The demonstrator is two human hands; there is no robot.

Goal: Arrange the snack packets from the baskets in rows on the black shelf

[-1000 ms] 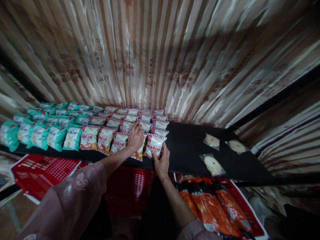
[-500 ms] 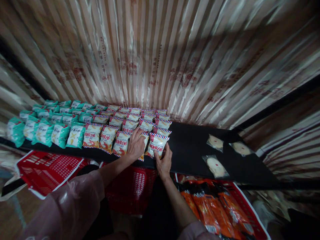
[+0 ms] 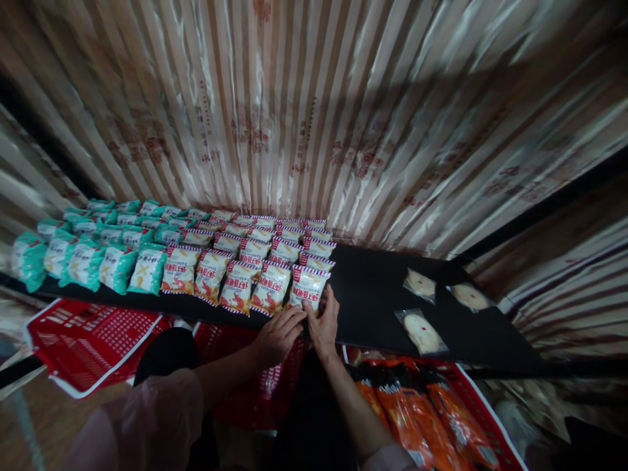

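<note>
On a black shelf (image 3: pixel 366 288), white-and-orange snack bags (image 3: pixel 235 288) with red lettering and striped edges stand upright in rows. My right hand (image 3: pixel 324 324) is closed around the lower right side of the front-row snack bag (image 3: pixel 309 284) at the right end, thumb in front and fingers along its side. At that same bag's bottom edge, my left hand (image 3: pixel 280 337) has its fingers curled together and pinching. Its fingertips are partly hidden. Just left of this bag stands another of the same kind (image 3: pixel 269 286).
Teal snack bags (image 3: pixel 118 268) fill the shelf's left part. Flat clear-wrapped round pieces (image 3: pixel 422 332) lie on the right. Below are red baskets (image 3: pixel 93 340), and orange-and-black packages (image 3: pixel 407 412) lie in the right one. A striped curtain (image 3: pixel 294 98) hangs behind.
My left hand has left the bag second from the right and come down and right to the end bag's bottom edge. My right hand stays at the end bag.
</note>
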